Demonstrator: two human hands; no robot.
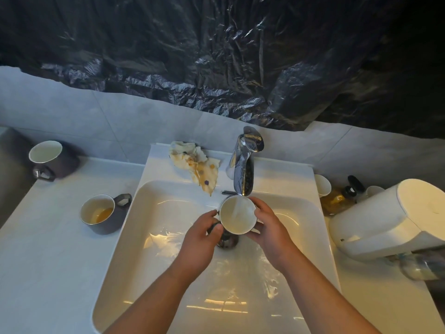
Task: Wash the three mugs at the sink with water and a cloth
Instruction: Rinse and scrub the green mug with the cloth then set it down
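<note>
Over the white sink [149, 237] I hold a dark mug with a white inside [237, 219] under the chrome tap [243, 169], and water runs into it. My left hand [201, 239] grips its handle side. My right hand [269, 227] curls round its right wall. A second dark mug [102, 214] with brown liquid in it stands on the counter left of the sink. The third mug [49, 159] sits at the far left back. A stained, crumpled cloth [198, 166] lies on the sink's back rim, left of the tap.
A white appliance [390, 218] lies on the right counter beside a brown bottle [337, 200] and a white cup [322, 185]. The drain [227, 241] sits under the mug. Black plastic sheeting [216, 56] covers the wall above.
</note>
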